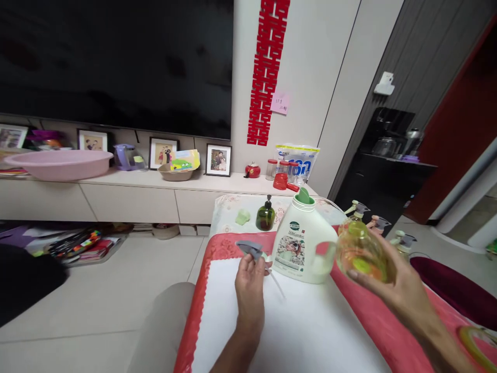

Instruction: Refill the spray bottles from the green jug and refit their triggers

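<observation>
My left hand (250, 282) is closed around a grey pump head (250, 249), whose thin clear dip tube (276, 284) slants down to the right. In my right hand (392, 280) is a round clear bottle (359, 248), with some amber-yellow liquid low inside. It is slightly blurred, and its neck has no pump on it. Between the two hands a large white detergent jug (297, 241) stands upright on the table, its mouth showing a green spout (304, 196). Behind my left hand is a dark green pump bottle (265, 215), upright beside a pale green lump (243, 217).
A white sheet (306, 331) covers much of the red-edged table. More pump bottles (404, 242) stand behind my right hand. Along the TV cabinet are a pink basin (64, 165), photo frames, a red teapot (252, 170), a red scoop (281, 181) and lidded jars (272, 170).
</observation>
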### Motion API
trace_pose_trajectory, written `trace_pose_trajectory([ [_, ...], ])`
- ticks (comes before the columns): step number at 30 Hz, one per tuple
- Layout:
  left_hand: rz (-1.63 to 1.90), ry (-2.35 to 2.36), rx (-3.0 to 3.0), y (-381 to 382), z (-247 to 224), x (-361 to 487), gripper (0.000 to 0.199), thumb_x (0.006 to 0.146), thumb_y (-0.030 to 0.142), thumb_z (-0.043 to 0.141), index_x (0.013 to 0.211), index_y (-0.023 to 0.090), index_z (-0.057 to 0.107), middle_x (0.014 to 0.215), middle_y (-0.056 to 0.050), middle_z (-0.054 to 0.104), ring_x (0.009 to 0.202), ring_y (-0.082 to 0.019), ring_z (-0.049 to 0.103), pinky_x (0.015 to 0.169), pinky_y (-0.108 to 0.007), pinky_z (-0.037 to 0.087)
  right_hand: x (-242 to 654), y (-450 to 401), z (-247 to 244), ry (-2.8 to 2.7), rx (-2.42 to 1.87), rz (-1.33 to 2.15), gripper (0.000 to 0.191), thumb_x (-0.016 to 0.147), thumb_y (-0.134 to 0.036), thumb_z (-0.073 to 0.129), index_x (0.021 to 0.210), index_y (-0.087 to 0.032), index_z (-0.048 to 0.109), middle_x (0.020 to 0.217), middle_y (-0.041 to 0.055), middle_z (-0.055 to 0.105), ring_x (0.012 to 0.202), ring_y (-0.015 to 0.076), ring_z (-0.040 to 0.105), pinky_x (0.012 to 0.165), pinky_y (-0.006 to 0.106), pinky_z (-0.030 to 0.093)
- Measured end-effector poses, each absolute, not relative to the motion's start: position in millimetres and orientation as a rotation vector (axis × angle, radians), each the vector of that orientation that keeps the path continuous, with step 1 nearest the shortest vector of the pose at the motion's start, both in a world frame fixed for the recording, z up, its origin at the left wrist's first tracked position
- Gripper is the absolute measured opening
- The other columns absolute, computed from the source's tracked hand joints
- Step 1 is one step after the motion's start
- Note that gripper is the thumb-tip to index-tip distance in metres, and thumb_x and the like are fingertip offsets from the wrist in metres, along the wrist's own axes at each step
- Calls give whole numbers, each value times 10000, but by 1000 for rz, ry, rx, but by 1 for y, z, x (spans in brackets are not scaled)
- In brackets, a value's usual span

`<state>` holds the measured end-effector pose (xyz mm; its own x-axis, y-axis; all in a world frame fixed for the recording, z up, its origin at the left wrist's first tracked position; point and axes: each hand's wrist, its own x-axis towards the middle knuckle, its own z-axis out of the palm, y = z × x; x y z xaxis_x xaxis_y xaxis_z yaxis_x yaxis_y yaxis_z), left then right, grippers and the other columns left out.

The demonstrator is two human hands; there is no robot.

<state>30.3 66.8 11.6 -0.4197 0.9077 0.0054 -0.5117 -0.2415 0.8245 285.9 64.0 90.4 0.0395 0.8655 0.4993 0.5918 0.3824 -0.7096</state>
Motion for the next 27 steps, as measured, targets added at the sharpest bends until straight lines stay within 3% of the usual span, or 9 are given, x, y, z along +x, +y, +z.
trace_pose_trajectory([
  [5, 1722, 1008, 608, 65, -6, 32, 402, 782, 479, 787, 1009, 175, 652, 958, -56, 735, 804, -186, 688, 751, -300, 508, 292, 107, 148, -1863, -1396, -152, 984, 734, -776, 676, 1496, -191, 465, 1339, 117, 516, 1148, 326, 547, 958, 430, 478],
  [10, 1673, 1021, 601, 65, -13, 35, 441, 783, 521, 769, 1029, 168, 671, 1059, -97, 746, 788, -182, 674, 738, -306, 499, 283, 133, 179, -2091, -1362, -405, 849, 835, -663, 599, 1501, -168, 423, 1338, 124, 488, 1182, 303, 510, 969, 412, 459],
  [19, 1637, 1009, 475, 70, -22, 37, 549, 706, 569, 798, 1007, 124, 683, 1053, -154, 748, 751, -194, 680, 660, -296, 496, 276, 159, 198, -2383, -1328, -793, 779, 824, -483, 544, 1494, -107, 419, 1275, 155, 496, 1124, 274, 497, 920, 383, 480],
  [27, 1609, 1002, 442, 70, -22, 38, 528, 715, 561, 801, 980, 119, 687, 1025, -152, 749, 733, -182, 680, 632, -273, 486, 262, 158, 216, -2508, -1388, -1013, 738, 814, -378, 575, 1497, -149, 409, 1308, 131, 472, 1130, 270, 474, 903, 372, 489],
])
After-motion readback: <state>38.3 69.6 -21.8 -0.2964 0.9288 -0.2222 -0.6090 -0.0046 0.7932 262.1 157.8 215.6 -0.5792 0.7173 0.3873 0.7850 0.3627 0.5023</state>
